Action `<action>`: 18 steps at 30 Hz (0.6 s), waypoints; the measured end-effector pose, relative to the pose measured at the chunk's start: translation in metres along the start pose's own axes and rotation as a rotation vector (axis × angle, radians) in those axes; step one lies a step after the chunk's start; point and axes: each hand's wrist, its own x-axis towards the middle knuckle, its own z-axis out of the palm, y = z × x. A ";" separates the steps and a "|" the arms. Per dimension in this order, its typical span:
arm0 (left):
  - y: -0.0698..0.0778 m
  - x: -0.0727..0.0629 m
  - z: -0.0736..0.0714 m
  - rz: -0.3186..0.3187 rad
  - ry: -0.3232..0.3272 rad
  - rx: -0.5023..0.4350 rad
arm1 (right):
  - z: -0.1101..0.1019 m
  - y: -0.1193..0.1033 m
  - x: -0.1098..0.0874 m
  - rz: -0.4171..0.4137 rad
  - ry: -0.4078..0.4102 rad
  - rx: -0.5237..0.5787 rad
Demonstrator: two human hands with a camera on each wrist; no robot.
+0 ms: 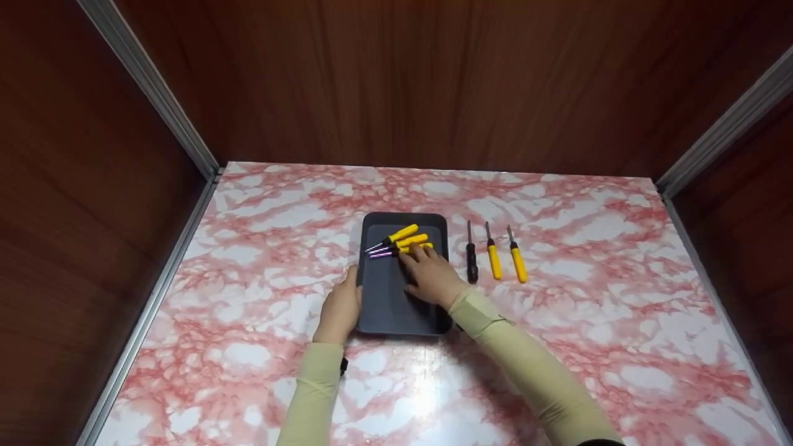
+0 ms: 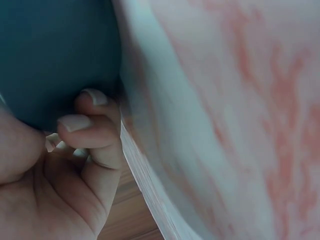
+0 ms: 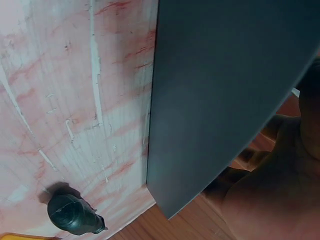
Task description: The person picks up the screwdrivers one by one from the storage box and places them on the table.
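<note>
A dark grey rectangular tray (image 1: 390, 303) lies lengthwise before me. My left hand (image 1: 340, 306) grips its left side, fingers and thumb bent about the edge in the left wrist view. Three screwdrivers with yellow handles lie fanned near the tray's far end: a far one (image 1: 404, 233), a middle one (image 1: 414, 240) and a near one (image 1: 404, 251). Reaching over the tray's right wall, my right hand (image 1: 433, 279) rests its fingertips at the near screwdriver's handle, with the thumb apart from it. The tray wall (image 3: 215, 90) hides most of those fingers in the right wrist view.
Right of the tray stand in a row a black-handled screwdriver (image 1: 472, 263) and two yellow-handled ones, the middle one (image 1: 494, 260) and the rightmost one (image 1: 519, 263). The table (image 1: 279, 217) has a red-and-white marbled top, with brown panels (image 1: 433, 87) around it.
</note>
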 end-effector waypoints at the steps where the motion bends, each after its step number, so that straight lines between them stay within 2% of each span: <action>1: 0.000 0.000 0.000 0.001 0.002 -0.003 | 0.000 0.000 0.000 0.007 -0.004 0.002; 8: 0.000 0.000 0.000 0.022 0.014 -0.016 | -0.001 -0.001 0.000 0.029 -0.034 -0.013; 18: 0.001 -0.001 0.000 0.019 0.023 -0.004 | 0.000 -0.001 -0.002 0.019 -0.001 -0.048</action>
